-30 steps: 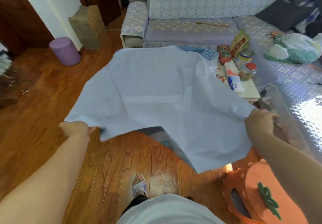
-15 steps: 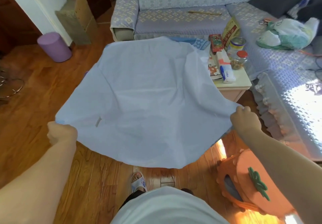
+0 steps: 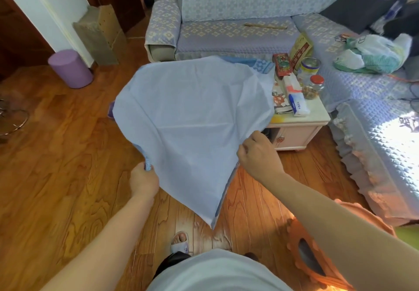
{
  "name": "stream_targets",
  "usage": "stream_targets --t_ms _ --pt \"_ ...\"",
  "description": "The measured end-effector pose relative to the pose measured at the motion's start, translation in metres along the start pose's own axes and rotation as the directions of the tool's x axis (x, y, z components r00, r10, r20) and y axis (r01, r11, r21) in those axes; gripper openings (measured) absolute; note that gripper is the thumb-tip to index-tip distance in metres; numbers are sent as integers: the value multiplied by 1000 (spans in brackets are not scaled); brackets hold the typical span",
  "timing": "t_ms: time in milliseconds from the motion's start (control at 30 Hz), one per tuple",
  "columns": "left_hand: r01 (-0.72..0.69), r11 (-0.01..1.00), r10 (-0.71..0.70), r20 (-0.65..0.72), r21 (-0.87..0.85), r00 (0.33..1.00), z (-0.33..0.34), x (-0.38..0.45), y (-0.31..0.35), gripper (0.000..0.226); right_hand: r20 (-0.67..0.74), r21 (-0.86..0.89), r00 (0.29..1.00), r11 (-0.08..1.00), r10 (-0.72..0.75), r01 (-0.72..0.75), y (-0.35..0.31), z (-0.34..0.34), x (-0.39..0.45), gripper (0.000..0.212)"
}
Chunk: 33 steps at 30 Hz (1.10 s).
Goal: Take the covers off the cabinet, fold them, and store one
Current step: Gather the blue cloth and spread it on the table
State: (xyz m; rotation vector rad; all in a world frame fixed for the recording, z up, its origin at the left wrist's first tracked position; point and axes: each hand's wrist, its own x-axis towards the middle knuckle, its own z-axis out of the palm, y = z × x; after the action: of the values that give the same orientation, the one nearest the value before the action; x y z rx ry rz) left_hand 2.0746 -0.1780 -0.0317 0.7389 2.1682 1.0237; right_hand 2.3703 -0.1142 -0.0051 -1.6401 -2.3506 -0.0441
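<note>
Fingers of the left hand [image 3: 143, 182] and right hand [image 3: 258, 154] curl tight on the pale blue cover [image 3: 192, 118], held spread in the air above the wooden floor [image 3: 68, 177], apparently doubled, just beside the cabinet [image 3: 297, 132].

The two hands are now much closer together than before. The left hand [image 3: 144, 181] and the right hand [image 3: 258, 154] each grip an edge of the pale blue cover [image 3: 192, 118], which no longer spreads wide and flat: it hangs folded, its lower corner pointing to the floor.
</note>
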Motion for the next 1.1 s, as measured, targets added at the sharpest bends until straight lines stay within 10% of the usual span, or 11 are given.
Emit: stream_targets --t_ms 167,300,367,533,900,1100 --pt "-97 994 94 -58 -55 994 -16 21 6 27 -142 431 838 795 527 -427 -22 18 11 39" --pt "-89 991 88 -7 -97 996 -33 47 -8 35 110 787 343 130 933 -603 -47 34 22 64" --pt "-26 996 31 67 -83 997 -40 61 -20 29 351 710 125 -177 928 -682 -46 54 25 64" --pt "154 983 -175 263 99 949 -53 104 -55 14 667 612 -143 -648 731 -453 -42 77 40 35" --pt "-13 957 -132 477 290 869 -61 130 -73 27 74 522 -114 -136 991 -842 -39 1 69 39" --pt "77 983 -146 460 166 876 -53 128 -61 12 61 559 17 -20 998 -829 -59 19 57 35"
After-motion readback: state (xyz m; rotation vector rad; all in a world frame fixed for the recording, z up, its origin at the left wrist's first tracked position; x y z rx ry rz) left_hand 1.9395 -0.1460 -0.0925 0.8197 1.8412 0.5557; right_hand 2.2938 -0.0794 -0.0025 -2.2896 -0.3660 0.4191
